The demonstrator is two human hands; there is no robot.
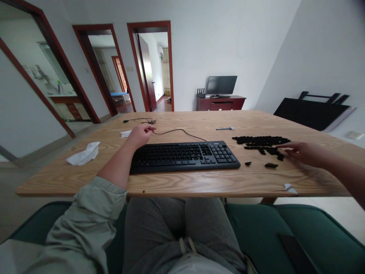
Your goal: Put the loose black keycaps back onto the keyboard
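A black computer keyboard point(184, 156) lies on the wooden table point(57, 179), and its keys look intact. My left hand point(140, 136) rests, curled, just past the keyboard's top left corner. A thin black cable point(182, 130) runs from near its fingertips toward the keyboard's top right, and I cannot tell whether the hand grips it. My right hand point(302, 154) reaches in from the right, fingers extended, touching the edge of a group of black keycaps point(261, 141). Two loose keycaps point(270, 165) lie apart, nearer the front.
A coiled black cable point(139, 120) lies at the far left. A blue-and-white brush point(224, 128) lies far back. Crumpled tissue point(84, 154) and white scraps point(126, 134) sit on the wood. My knees and a green sofa point(256, 228) are below the table's front edge.
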